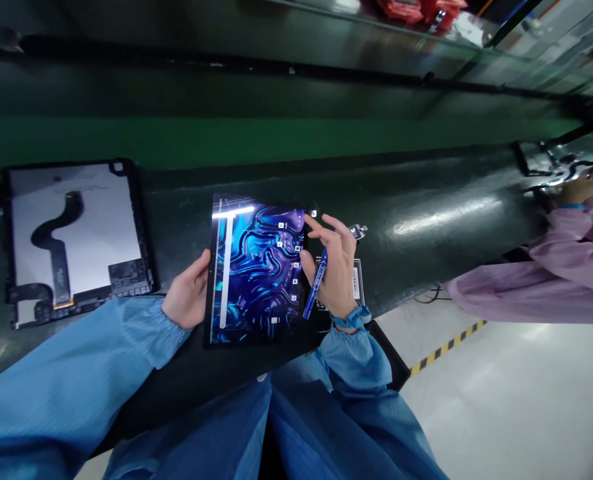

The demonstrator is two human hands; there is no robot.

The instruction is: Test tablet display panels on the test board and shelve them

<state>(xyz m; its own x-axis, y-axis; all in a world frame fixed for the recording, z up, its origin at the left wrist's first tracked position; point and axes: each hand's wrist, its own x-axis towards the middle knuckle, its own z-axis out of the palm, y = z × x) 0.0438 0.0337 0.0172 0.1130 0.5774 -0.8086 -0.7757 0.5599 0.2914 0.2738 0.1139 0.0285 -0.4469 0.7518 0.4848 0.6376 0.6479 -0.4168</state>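
Observation:
A lit tablet (256, 273) with a blue and purple swirled screen and small app icons is in front of me. Its left edge is gripped by my left hand (188, 292), the thumb along the side and the other fingers hidden behind. Over the tablet's right side, my right hand (334, 270) has a blue pen (316, 288) tucked in it, pointing down. The index fingertip is at the upper right of the screen; whether it touches the glass I cannot tell. Under my right wrist lies a part with a white label (356, 280), mostly covered.
An opened tablet assembly (91, 233) with a black ribbon cable lies on the dark bench (416, 207) at left. A small metallic piece (358, 231) sits beyond my right hand. At far right a co-worker's hand (581, 187) is near other parts. Red items (416, 10) rest on the shelf above.

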